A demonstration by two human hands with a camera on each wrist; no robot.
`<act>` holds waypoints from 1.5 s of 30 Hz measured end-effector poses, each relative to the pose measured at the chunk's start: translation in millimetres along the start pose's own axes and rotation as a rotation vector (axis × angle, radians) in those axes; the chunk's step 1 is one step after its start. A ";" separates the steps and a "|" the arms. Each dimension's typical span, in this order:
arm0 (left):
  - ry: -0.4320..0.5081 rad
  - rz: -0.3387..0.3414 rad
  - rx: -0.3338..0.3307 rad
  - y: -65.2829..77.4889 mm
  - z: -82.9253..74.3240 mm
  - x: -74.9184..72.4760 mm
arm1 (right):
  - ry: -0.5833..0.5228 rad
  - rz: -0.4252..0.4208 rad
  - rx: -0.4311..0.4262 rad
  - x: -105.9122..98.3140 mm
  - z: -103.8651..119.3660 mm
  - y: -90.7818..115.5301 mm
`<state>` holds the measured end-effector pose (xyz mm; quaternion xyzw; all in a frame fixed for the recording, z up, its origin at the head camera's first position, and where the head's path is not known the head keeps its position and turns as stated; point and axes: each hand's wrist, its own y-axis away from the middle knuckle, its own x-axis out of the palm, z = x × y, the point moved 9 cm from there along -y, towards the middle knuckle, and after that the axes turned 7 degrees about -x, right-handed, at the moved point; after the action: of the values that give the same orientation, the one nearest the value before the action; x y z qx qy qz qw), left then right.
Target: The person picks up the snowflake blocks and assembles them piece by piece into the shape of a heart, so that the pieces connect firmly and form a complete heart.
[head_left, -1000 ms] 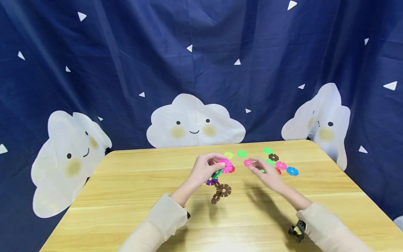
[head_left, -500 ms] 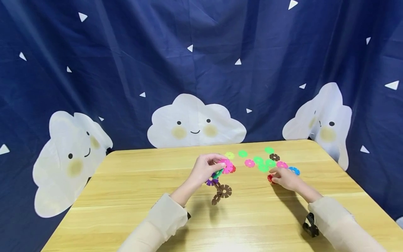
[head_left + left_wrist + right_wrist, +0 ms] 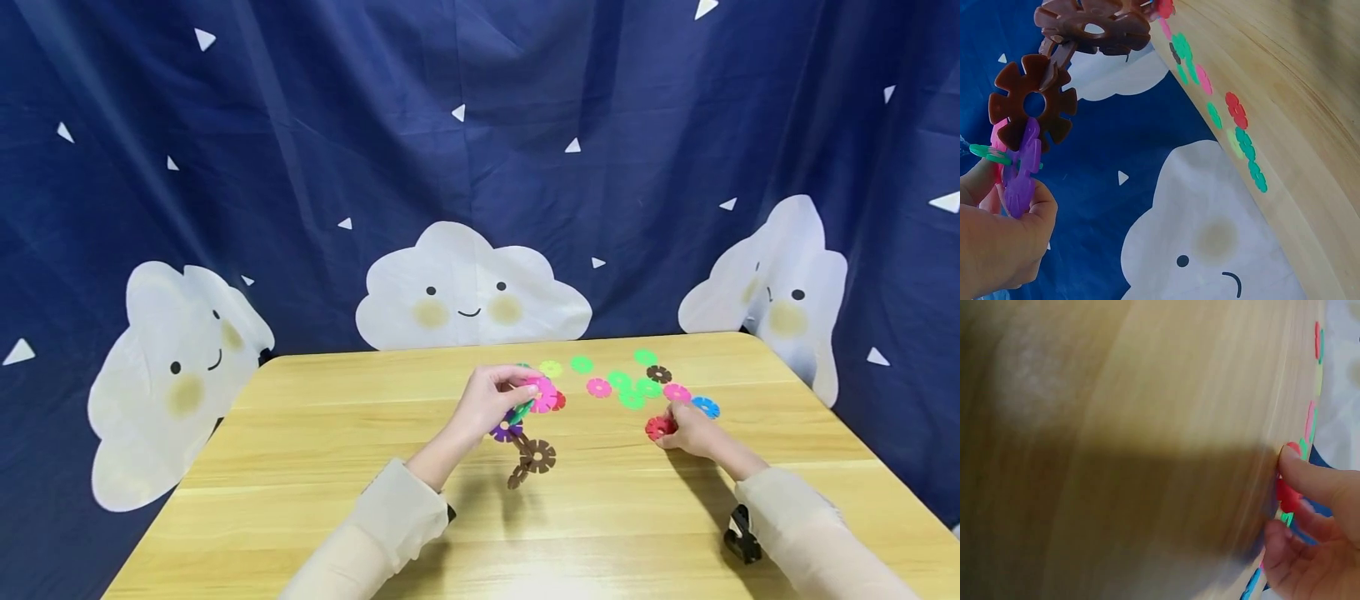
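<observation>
My left hand holds a cluster of interlocked notched plastic discs up over the table. A pink disc faces out by its thumb, and a purple disc sits at the fingers in the left wrist view. From there, linked brown discs stick out, hanging below the hand in the head view. On the right, my right hand pinches a red notched disc low at the tabletop. The right wrist view has the thumb on the near side of the red disc; part of it is hidden by the fingers.
Loose discs lie beyond the hands: several bright green ones, pink discs, a dark brown one, a blue one and a yellow one. Behind the left hand are red discs and dark green discs.
My right hand has moved right, from near a pink disc to the red disc, which now lies a little closer to the table's front in its pinch. The left hand and its cluster stay put.
</observation>
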<state>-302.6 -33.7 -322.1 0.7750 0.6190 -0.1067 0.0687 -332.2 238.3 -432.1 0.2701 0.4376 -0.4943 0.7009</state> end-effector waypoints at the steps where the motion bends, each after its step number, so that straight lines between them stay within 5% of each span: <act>1: 0.002 0.002 0.001 0.0 -0.2 0.5 | -0.021 -0.010 -0.009 -0.9 0.7 0.8; 7: 0.020 0.020 0.005 -1.1 -3.0 6.0 | -0.114 -0.059 -0.100 -8.6 18.1 3.2; 13: 0.021 0.013 0.009 -2.3 -3.1 7.4 | -0.200 -0.126 -0.226 -22.9 59.9 2.6; 26: 0.038 -0.005 -0.007 -4.9 -5.1 13.9 | -0.267 -0.535 -0.583 -61.6 158.9 25.9; 35: 0.017 -0.002 0.003 -2.3 -7.3 16.6 | -0.125 -0.680 -0.862 -63.2 191.9 37.7; 45: 0.040 0.013 0.050 -1.6 -10.1 20.9 | 0.060 -0.784 -0.936 -61.1 204.0 45.6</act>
<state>-299.0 -11.2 -317.5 0.7826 0.6122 -0.1064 0.0376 -227.1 117.3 -284.7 -0.2339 0.6945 -0.4631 0.4985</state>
